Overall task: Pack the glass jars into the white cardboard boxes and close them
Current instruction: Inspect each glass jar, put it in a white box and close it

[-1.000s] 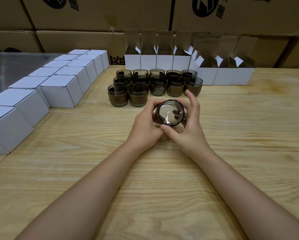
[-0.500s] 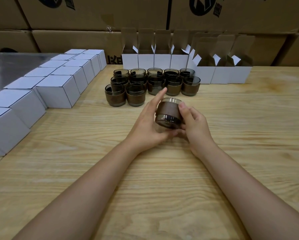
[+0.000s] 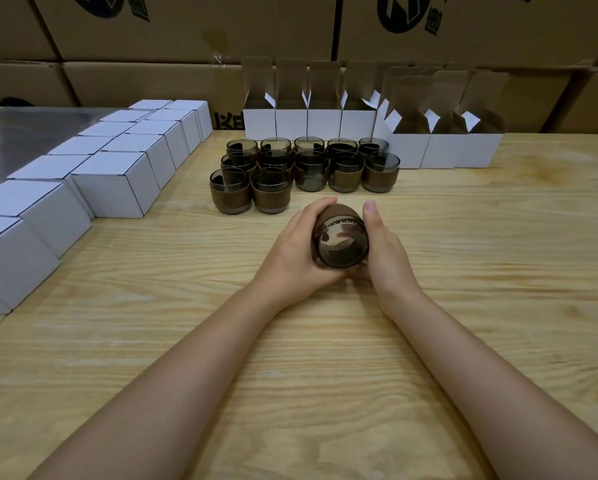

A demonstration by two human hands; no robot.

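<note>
Head view: one jar (image 3: 340,242) is clasped by left hand (image 3: 295,252) and right hand (image 3: 387,252); several boxes (image 3: 117,183) are closed; other jars (image 3: 310,174) are left unpacked.

Even, soft indoor light from above, medium bright, with a warm cast on the wooden tabletop (image 3: 498,271). Shadows are faint: thin soft ones under the forearms (image 3: 193,393) and at the foot of the closed white boxes (image 3: 114,188). The end of the held jar (image 3: 340,249) facing the camera shows pale, patchy reflections. Dull sheen on the grey metal sheet (image 3: 31,133) at left. Wide-angle bowing: the brown cartons (image 3: 256,26) and the tabletop's far edge curve toward the corners. Centre is sharp; the open boxes (image 3: 446,150) at upper right look slightly smeared.
</note>
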